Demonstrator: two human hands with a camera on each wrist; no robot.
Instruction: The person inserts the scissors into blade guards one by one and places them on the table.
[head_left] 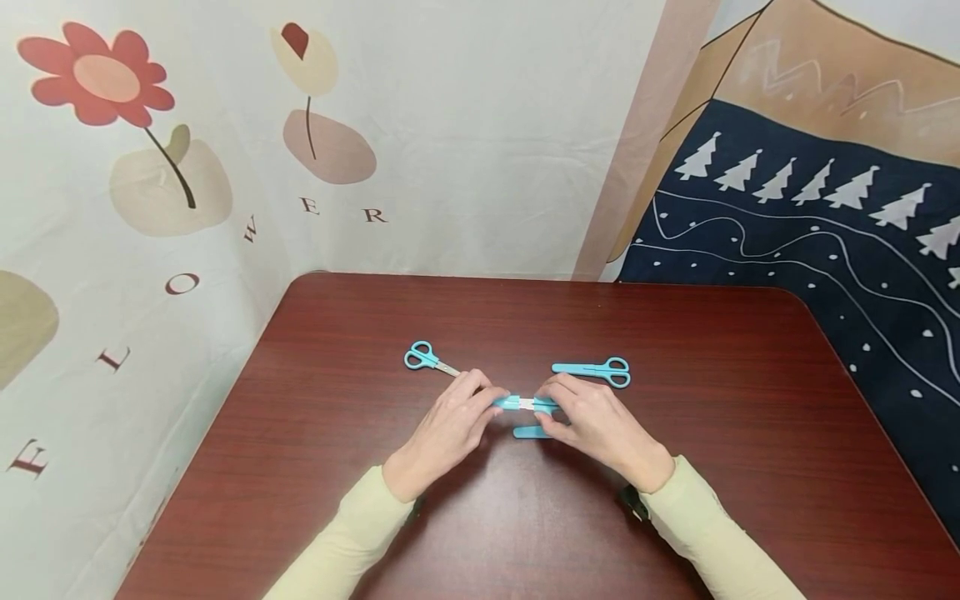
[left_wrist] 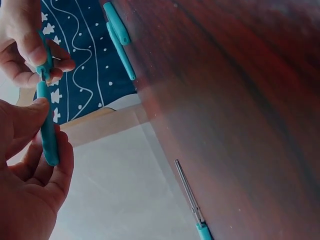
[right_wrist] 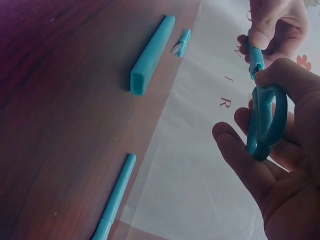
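Observation:
My left hand [head_left: 450,421] pinches a light-blue blade cover [left_wrist: 48,132] between thumb and fingers. Opposite it, my right hand [head_left: 600,421] grips a pair of scissors [right_wrist: 283,110] by its blue handles, the thumb near the pivot. The blades point left into the cover's mouth, and a short stretch of metal [head_left: 527,403] shows between the two blue parts. Both hands hold these just over the table. Below the right fingers lies a loose blue cover [head_left: 531,432], partly hidden by that hand in the head view.
Left of the hands lie uncovered scissors [head_left: 428,360], blades toward the left hand. Behind the right hand are scissors in a blue cover [head_left: 581,369]. The brown table [head_left: 360,517] meets printed cloths [head_left: 480,167] at its far edge.

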